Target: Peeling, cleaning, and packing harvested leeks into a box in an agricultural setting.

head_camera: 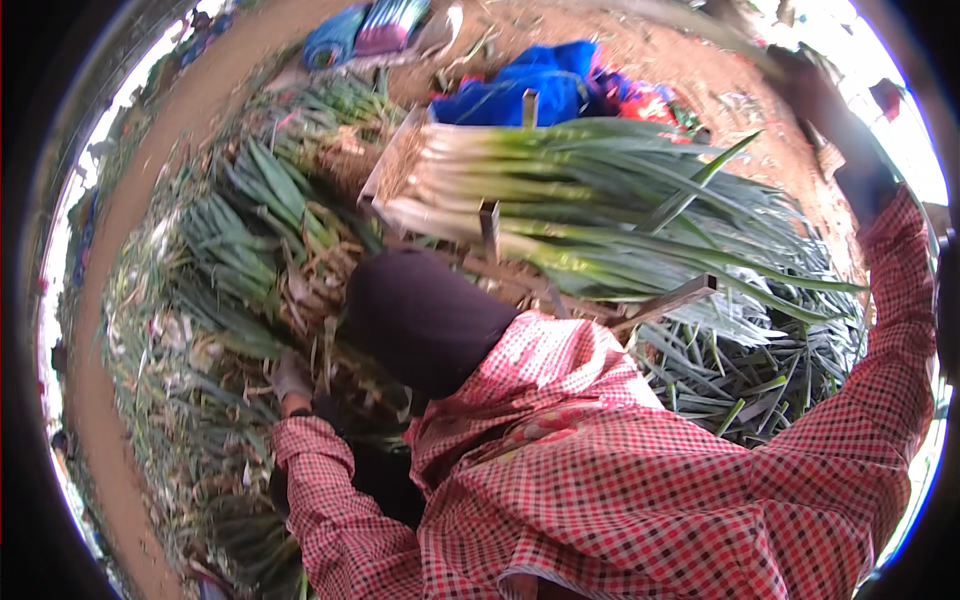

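Note:
Neither of my hands is in view. Right in front of me a person in a dark cap (pixel 427 322) and a red checked shirt (pixel 600 465) bends over, seen from above and behind. This person's gloved left hand (pixel 290 377) is at the dry, pale lower parts of leafy stalks; its grip cannot be told. The right arm (pixel 900 285) reaches up at the far right, its hand (pixel 806 82) blurred beside a long, blurred thing. Beyond the cap, leeks (pixel 540 180) lie side by side, roots to the left, on a low frame with upright metal posts (pixel 489 229).
More leafy bundles (pixel 232 240) lie at the left amid loose leaves and trimmings (pixel 187 360). Cut green leaves (pixel 750 375) are heaped at the right. Blue netting or cloth (pixel 525 82) and rolled material (pixel 330 37) rest on bare soil (pixel 660 52) behind the leeks.

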A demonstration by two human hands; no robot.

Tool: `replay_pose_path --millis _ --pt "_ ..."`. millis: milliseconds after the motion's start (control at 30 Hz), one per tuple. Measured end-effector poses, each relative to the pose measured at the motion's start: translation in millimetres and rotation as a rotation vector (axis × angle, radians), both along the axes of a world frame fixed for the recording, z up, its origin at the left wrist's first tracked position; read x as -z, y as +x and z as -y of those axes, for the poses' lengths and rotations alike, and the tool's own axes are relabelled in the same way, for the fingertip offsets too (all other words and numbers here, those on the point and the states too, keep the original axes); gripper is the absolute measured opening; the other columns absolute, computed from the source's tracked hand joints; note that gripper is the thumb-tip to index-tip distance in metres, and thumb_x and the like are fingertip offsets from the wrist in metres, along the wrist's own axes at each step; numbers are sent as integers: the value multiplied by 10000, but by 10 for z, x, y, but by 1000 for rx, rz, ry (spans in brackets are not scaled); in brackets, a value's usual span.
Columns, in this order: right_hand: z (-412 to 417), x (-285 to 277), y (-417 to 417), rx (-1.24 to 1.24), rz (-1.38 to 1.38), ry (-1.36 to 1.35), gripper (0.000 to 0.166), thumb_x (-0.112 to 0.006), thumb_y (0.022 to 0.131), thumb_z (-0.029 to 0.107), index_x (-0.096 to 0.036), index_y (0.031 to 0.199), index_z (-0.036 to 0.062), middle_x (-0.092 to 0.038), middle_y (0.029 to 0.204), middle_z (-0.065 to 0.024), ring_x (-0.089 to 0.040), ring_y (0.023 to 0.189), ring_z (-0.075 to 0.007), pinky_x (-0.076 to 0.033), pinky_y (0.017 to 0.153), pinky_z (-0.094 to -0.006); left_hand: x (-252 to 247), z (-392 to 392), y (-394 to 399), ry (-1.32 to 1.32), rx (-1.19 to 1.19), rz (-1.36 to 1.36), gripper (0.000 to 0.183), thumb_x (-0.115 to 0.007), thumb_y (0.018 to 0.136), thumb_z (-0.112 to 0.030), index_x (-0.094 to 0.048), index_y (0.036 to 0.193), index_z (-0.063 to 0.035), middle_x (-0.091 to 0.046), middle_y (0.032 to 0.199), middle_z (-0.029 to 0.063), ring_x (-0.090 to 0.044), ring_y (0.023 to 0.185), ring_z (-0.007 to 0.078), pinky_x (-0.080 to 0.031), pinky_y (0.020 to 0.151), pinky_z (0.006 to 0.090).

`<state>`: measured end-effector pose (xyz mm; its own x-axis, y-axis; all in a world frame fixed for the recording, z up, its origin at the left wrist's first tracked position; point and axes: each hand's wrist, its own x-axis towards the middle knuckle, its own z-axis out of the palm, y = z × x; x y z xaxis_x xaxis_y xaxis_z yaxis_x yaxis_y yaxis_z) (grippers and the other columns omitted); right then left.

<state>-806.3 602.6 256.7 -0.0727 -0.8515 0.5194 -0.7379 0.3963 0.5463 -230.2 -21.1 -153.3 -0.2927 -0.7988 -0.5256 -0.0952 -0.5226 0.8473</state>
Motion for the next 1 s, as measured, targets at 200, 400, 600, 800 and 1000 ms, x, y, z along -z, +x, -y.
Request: replay_pose_path --millis 200,400,600,800,1000 --pt "1277 1680 445 435 810 436 420 -696 755 296 -496 982 5 -593 763 -188 -595 746 -361 -452 668 -458 -214 185 30 -394 81 371 264 -619 801 -188 -596 1031 -60 -619 902 20 -577 847 154 -456 703 276" --pt "1986 2385 760 282 955 612 469 -638 812 348 -428 1015 -19 -585 792 -215 -591 757 -400 -459 646 -470 -1151 -196 -1685 -817 463 300 429 -652 792 -151 -524 1181 -23 -613 1102 119 -579 977 185 -449 865 303" --pt "2517 3008 1052 300 1257 751 477 -618 838 349 -466 985 -79 -604 809 -223 -609 797 -402 -490 670 -453 -885 -240 -3010 -1169 967 309 444 -710 714 -131 -562 1131 -93 -580 1040 140 -615 808 247 -497 763 327" --pt "2471 2909 1028 384 1513 830 436 -591 848 334 -502 888 -91 -585 802 -265 -608 820 -393 -468 683 -446 -274 -308 -3617 -1456 1382 422 393 -637 736 -82 -566 1121 -114 -536 1137 136 -565 976 330 -466 853 384" --pt "2762 3135 1250 576 1438 720 429 -572 861 337 -423 993 -44 -603 824 -232 -602 819 -406 -467 723 -468 -129 -142 -3932 -1312 1489 754 231 -499 825 -129 -589 1037 -104 -544 1081 167 -576 956 343 -473 816 415"
